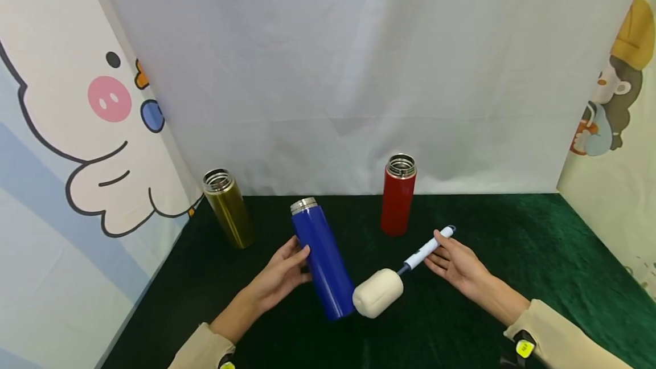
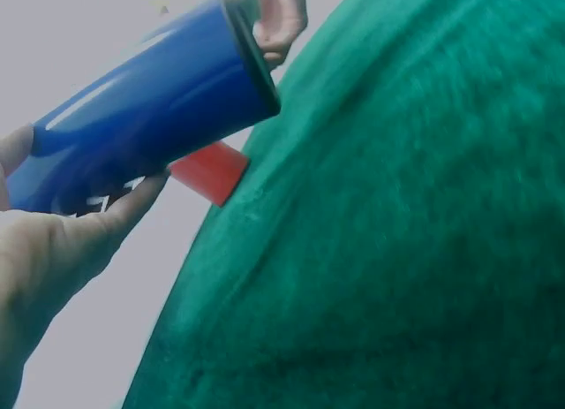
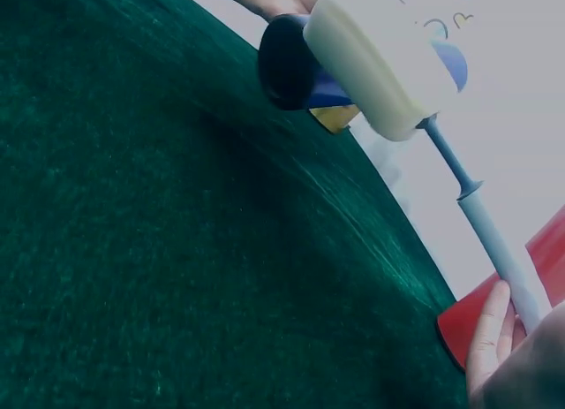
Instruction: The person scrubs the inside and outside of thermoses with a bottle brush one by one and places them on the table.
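My left hand (image 1: 284, 274) grips a blue bottle (image 1: 324, 261) with a bare metal neck, tilted so that its mouth leans to the left. In the left wrist view the blue bottle (image 2: 150, 109) is lifted off the cloth, its base toward the right. My right hand (image 1: 456, 263) pinches the pale handle of a bottle brush (image 1: 422, 252). Its white sponge head (image 1: 378, 293) points down and left, close beside the lower end of the blue bottle. In the right wrist view the sponge head (image 3: 366, 69) overlaps the bottle's dark base (image 3: 284, 64).
A gold bottle (image 1: 229, 209) stands at the back left and a red bottle (image 1: 398, 195) at the back, right of centre; both are uncapped. Dark green cloth (image 1: 512, 232) covers the table. A grey curtain (image 1: 328, 73) hangs behind, with cartoon-printed walls at both sides.
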Tool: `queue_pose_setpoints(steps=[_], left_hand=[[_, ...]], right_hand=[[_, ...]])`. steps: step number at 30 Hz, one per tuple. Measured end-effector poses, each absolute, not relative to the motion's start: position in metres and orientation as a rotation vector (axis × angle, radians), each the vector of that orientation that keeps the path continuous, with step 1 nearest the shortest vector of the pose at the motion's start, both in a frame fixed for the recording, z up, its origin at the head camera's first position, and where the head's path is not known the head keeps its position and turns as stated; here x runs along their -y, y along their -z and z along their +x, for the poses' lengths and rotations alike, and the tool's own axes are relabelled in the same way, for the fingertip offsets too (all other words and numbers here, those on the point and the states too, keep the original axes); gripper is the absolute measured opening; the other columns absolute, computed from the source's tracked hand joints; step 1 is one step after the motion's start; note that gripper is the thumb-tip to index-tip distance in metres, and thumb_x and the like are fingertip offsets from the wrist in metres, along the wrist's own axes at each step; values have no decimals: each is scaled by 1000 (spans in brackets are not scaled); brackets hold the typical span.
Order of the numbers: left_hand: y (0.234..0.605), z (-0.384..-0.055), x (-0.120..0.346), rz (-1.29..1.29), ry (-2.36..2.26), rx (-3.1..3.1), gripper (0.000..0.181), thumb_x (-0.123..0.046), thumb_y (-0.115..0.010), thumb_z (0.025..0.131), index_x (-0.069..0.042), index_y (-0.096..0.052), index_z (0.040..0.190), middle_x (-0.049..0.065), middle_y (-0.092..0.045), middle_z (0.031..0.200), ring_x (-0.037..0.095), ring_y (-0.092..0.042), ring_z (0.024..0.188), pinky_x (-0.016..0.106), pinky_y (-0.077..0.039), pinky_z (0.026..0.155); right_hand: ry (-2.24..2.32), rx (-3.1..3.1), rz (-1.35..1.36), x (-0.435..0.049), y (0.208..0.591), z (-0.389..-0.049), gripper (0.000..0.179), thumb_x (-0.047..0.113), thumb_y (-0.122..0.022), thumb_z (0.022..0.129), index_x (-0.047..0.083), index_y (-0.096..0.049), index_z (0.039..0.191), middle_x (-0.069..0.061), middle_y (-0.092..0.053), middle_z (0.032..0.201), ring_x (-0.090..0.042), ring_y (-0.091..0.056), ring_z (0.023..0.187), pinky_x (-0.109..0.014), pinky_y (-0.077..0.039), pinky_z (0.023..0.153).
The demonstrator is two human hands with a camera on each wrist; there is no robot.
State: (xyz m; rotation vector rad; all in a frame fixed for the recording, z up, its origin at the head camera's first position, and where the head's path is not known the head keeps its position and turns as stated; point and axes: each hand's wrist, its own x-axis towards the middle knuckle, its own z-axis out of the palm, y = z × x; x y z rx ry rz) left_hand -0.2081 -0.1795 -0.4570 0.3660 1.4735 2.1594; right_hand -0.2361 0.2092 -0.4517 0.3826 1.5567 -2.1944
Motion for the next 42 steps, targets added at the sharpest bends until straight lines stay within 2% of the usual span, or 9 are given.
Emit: queue_pose_setpoints(steps=[3, 6, 9, 16, 21, 27, 37, 42], left_hand=[[453, -206, 179, 324, -2239, -1412, 64, -22, -41, 111, -16, -4, 164, 10, -32, 161, 24, -42, 145, 58, -34, 121], [448, -205, 179, 273, -2304, -1359, 66, -23, -41, 112, -17, -1, 164, 14, -21, 166, 29, -34, 150, 61, -27, 124], [445, -205, 177, 238, -2345, -1322, 67, -24, -40, 112, -18, 1, 164, 16, -17, 168, 32, -29, 152, 62, -25, 124], [440, -202, 168, 234, -2368, -1299, 67, -25, -41, 112, -17, 0, 164, 12, -27, 163, 27, -39, 147, 60, -27, 124], [439, -203, 161, 224, -2413, -1282, 65, -24, -42, 111, -17, -3, 163, 11, -29, 161, 25, -41, 145, 60, -30, 122], [443, -207, 161, 183, -2438, -1346, 62, -24, -44, 111, -17, -9, 162, 10, -33, 158, 24, -45, 141, 59, -35, 121], [449, -205, 173, 111, -2441, -1354, 70, -22, -45, 110, -19, -1, 164, 14, -21, 166, 35, -26, 154, 61, -30, 122], [447, -202, 175, 109, -2432, -1345, 71, -21, -46, 110, -19, 1, 164, 15, -19, 167, 36, -24, 155, 61, -30, 122]], right_hand=[[2196, -1561, 383, -214, 452, -236, 43, 43, -56, 104, 23, -37, 137, 4, -57, 127, -7, -62, 105, -25, -56, 96], [2197, -1578, 370, -216, 450, -236, 43, 44, -57, 103, 24, -38, 136, 8, -60, 118, -7, -62, 104, -25, -56, 95], [2194, -1614, 357, -216, 449, -236, 47, 46, -56, 103, 23, -37, 138, 7, -59, 120, -7, -62, 105, -25, -56, 95], [2179, -1686, 287, -206, 449, -232, 49, 46, -55, 104, 19, -37, 140, 1, -56, 126, -10, -64, 108, -30, -57, 100], [2179, -1671, 277, -196, 448, -228, 46, 44, -54, 105, 18, -37, 139, -5, -51, 134, -12, -64, 109, -34, -55, 104], [2214, -1606, 280, -194, 448, -223, 43, 42, -54, 105, 18, -38, 137, -5, -55, 133, -12, -67, 107, -35, -55, 105], [2255, -1529, 315, -208, 453, -225, 39, 40, -52, 105, 20, -37, 136, 2, -60, 122, -8, -67, 103, -30, -57, 101], [2271, -1511, 331, -215, 456, -227, 41, 38, -52, 106, 19, -35, 139, 4, -62, 117, -7, -68, 101, -29, -57, 100]])
